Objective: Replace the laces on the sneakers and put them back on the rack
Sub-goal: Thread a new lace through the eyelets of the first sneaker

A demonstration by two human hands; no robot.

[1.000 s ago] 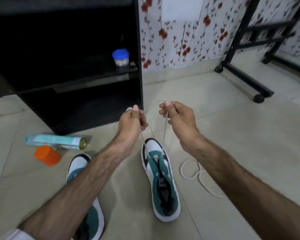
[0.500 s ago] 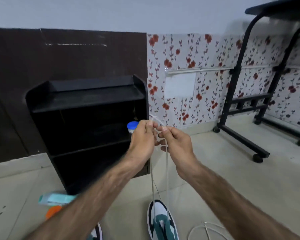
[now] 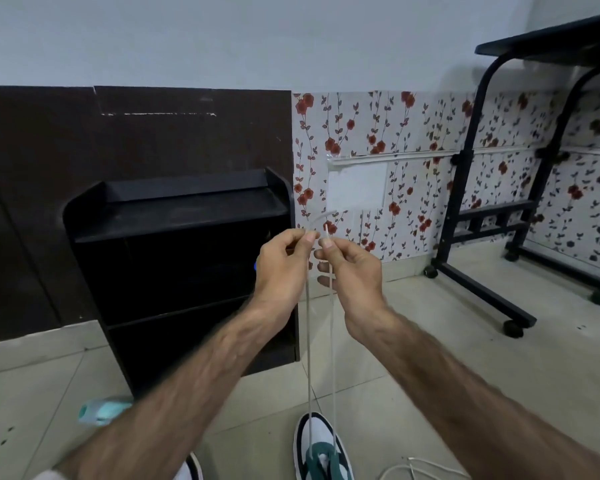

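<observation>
One black rack (image 3: 174,216) on tiled floor (image 3: 465,358)

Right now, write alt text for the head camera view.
Two bare hands, left hand and right hand, pinch the ends of a white shoelace that runs down to a green-and-white sneaker on the tiled floor, before a black shoe rack.

A black rolling table (image 3: 492,188) stands at right against floral wallpaper (image 3: 406,133). A teal spray can (image 3: 101,412) lies on the floor at lower left.
</observation>
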